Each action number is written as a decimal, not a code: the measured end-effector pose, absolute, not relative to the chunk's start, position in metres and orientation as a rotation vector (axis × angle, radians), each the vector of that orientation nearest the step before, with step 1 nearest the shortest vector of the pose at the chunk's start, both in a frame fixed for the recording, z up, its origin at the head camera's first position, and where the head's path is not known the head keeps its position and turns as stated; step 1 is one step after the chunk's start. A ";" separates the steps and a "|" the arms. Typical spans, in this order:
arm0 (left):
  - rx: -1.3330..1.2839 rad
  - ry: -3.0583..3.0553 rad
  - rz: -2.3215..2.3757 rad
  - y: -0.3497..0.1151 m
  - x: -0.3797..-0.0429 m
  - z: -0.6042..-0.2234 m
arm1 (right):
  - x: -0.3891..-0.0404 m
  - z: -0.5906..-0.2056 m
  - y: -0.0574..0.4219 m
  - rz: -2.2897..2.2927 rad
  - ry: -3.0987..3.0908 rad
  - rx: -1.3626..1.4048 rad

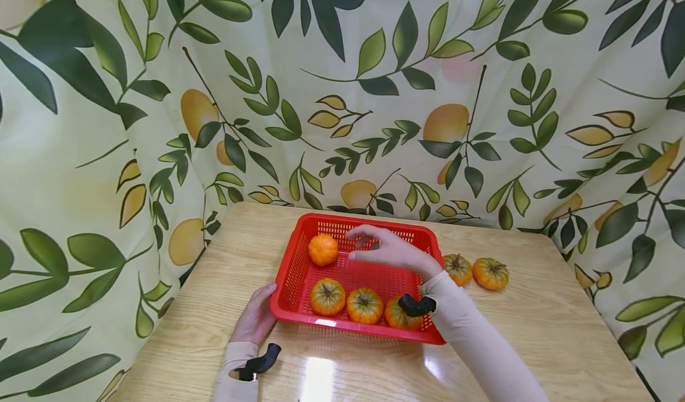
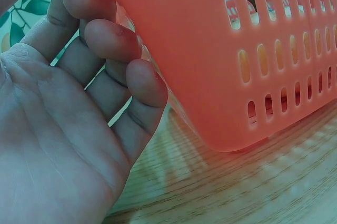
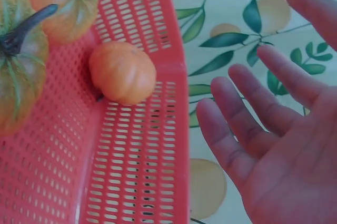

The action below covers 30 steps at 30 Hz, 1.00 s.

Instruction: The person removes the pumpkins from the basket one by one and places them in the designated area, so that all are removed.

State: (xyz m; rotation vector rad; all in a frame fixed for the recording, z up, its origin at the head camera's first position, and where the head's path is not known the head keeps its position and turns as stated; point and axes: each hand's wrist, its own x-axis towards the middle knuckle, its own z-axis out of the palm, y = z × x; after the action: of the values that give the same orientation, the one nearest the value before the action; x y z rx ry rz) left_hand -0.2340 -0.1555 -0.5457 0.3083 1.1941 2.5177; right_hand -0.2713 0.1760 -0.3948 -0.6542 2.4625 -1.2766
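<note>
A red plastic basket (image 1: 355, 319) with slotted walls stands on the table. My left hand (image 1: 255, 314) grips its near left corner, thumb at the rim; in the left wrist view the curled fingers (image 2: 147, 84) lie against the outer wall. Over the basket hovers my right hand (image 1: 393, 250), fingers apart and nothing held. Inside, a small orange pumpkin (image 1: 323, 250) lies tipped at the back left. Along the front wall sit three striped pumpkins, the left one (image 1: 327, 297), the middle one (image 1: 365, 305) and the right one (image 1: 398, 314), partly hidden by the right wrist.
Two more striped pumpkins, one (image 1: 457, 269) beside the basket's right wall and another (image 1: 490, 273) farther right, lie on the wooden table (image 1: 546, 330). A leaf-and-fruit patterned cloth (image 1: 374, 122) hangs behind the table and at its sides.
</note>
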 end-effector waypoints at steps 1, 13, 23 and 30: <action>0.311 1.190 2.518 -0.156 -0.234 -0.546 | -0.271 -0.396 0.175 -1.263 2.448 -0.659; 0.301 1.184 2.518 -0.156 -0.234 -0.546 | -0.268 -0.414 0.162 -1.013 2.335 -0.714; 0.319 1.185 2.496 -0.157 -0.234 -0.546 | -0.264 -0.422 0.158 -0.859 2.266 -0.673; 0.334 1.181 2.498 -0.157 -0.234 -0.546 | -0.263 -0.425 0.160 -0.757 2.221 -0.594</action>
State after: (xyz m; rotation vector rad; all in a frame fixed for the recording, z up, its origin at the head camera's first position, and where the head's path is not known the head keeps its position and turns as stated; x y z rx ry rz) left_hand -0.2342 -0.1568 -0.5456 0.3337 1.1813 2.4977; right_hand -0.2630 0.1595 -0.4251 -0.5943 2.2215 -0.7566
